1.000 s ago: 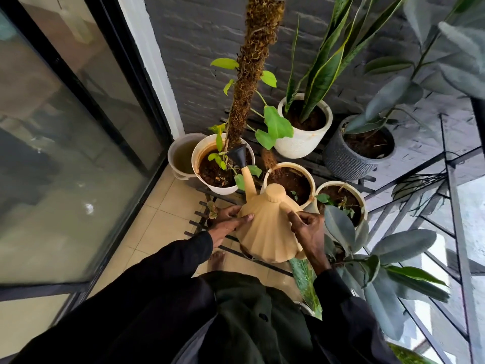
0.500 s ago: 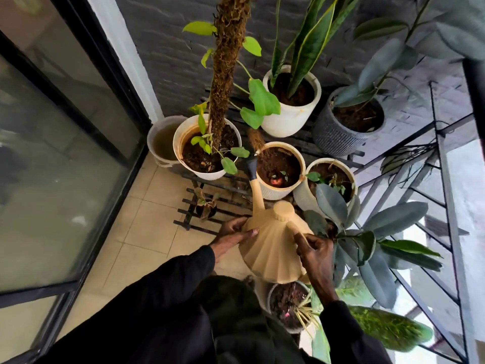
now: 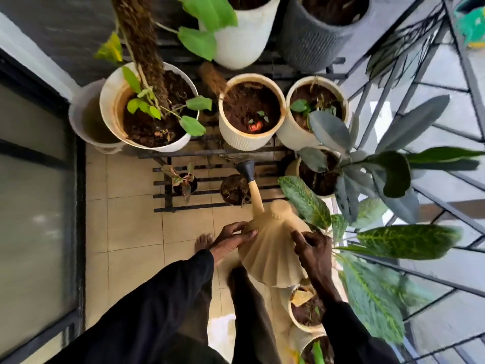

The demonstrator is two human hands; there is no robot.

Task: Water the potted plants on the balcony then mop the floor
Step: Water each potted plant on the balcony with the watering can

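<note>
I hold a beige ribbed watering can [image 3: 270, 250] with both hands. My left hand [image 3: 231, 239] presses its left side and my right hand [image 3: 313, 252] grips its right side. Its black rose spout [image 3: 246, 169] points away from me, above a small dark pot [image 3: 234, 189] on the low black slatted rack [image 3: 168, 183]. Behind stand a large white pot with a moss pole [image 3: 149, 109], a ribbed cream pot of bare soil [image 3: 250, 111] and another white pot [image 3: 315, 109]. No mop is in view.
A glass sliding door [image 3: 34, 179] runs along the left. Black metal railing [image 3: 420, 279] closes the right side, with broad leaves [image 3: 409, 240] reaching over it. More pots [image 3: 305, 311] sit by my right arm. My bare foot [image 3: 203, 243] stands on beige tiles [image 3: 131, 227].
The can has come back toward me and lower, its spout shifting from the upper white pots to over the small pots on the low rack. The view has tilted further down.
</note>
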